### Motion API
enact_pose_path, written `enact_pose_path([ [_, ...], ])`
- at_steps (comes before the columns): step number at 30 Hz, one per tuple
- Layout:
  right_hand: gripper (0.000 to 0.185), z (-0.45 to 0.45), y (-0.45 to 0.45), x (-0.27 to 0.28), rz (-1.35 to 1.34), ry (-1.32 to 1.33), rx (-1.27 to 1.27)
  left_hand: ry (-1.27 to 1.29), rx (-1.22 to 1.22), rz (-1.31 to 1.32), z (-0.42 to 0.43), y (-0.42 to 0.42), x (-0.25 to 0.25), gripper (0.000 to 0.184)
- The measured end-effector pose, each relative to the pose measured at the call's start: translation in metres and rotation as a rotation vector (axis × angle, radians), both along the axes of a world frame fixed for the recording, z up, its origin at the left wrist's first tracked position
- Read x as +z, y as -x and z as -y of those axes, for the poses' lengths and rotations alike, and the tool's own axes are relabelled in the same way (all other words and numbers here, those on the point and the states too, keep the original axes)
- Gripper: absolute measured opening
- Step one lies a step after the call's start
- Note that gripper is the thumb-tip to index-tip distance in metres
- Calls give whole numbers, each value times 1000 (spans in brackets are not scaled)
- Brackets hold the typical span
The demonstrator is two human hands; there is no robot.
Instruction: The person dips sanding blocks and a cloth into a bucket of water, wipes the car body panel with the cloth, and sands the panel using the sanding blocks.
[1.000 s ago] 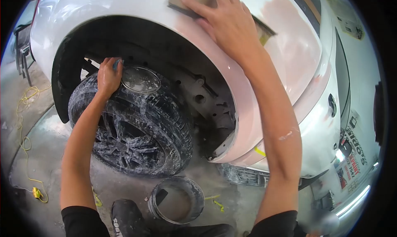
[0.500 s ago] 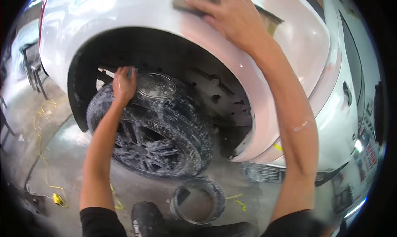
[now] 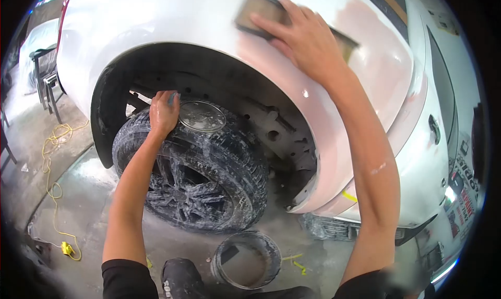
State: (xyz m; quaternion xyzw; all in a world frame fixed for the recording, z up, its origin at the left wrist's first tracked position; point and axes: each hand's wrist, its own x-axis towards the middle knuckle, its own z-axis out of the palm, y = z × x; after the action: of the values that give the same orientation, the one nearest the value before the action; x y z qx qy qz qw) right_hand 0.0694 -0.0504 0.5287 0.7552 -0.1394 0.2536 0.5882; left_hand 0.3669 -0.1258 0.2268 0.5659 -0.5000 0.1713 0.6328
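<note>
My right hand (image 3: 308,40) grips a long sanding block (image 3: 263,14) from above, its ends showing on both sides of the hand. The block lies against the white fender (image 3: 182,17) of a car, above the wheel arch, by a patch of pinkish filler (image 3: 282,72). My left hand (image 3: 165,114) rests on top of the dusty tyre (image 3: 214,147), its fingers curled around something small and bluish that is mostly hidden. Beside it on the tyre lies a round, clear-looking lid or dish (image 3: 202,116).
A bucket of murky water (image 3: 247,260) stands on the floor below the wheel, with a dark piece inside. To the left runs a yellow cord (image 3: 55,194) with a yellow plug end (image 3: 67,248). A dark stand (image 3: 44,85) is at the far left.
The sanding block and my right hand have shifted a little to the right along the fender. My left hand stays on the tyre. The whole view has tilted slightly.
</note>
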Motion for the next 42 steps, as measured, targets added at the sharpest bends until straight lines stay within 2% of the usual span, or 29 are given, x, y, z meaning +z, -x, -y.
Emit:
enact_pose_path([
  [5, 69, -33, 115, -59, 125, -147, -177, 52, -30, -30, 3, -4, -5, 25],
  [8, 69, -25, 72, -43, 115, -86, -122, -45, -52, -85, 0, -1, 4, 24],
  [9, 68, -22, 40, -31, 100, -49, -102, 11, -22, -48, 4, -3, 1, 24],
  [12, 52, -13, -30, 0, 145, 2, -133, 60, -15, -30, 6, -5, -6, 24],
  [14, 54, -6, -24, 5, 96, 14, -45, 44, -40, -71, 5, -2, -4, 24],
  [20, 73, -32, 136, -78, 180, -182, -198, 102, -25, -30, 3, -5, -6, 26],
  [23, 72, -26, 88, -53, 116, -109, -133, 61, -57, -53, -1, -4, 0, 26],
  [26, 59, -2, 7, 2, 11, -29, 65, 36, -35, -29, 5, -6, -4, 26],
  [27, 56, -2, -12, 11, 43, -24, 22, 47, -22, -21, 3, -5, -4, 26],
  [30, 54, -5, 2, 9, 10, -44, 9, 67, -20, -64, 4, -4, -7, 25],
  [33, 68, -20, 82, -39, 46, -122, -92, 61, -62, -111, -4, -1, -3, 25],
  [36, 75, -28, 97, -60, 110, -161, -122, 43, -50, -53, 1, -4, -2, 27],
  [40, 54, -10, -14, -21, -25, 13, 26, 37, -41, -38, 4, -5, -4, 28],
  [42, 48, -15, -35, -10, -19, -48, -78, 52, -33, -34, 6, -6, -5, 27],
])
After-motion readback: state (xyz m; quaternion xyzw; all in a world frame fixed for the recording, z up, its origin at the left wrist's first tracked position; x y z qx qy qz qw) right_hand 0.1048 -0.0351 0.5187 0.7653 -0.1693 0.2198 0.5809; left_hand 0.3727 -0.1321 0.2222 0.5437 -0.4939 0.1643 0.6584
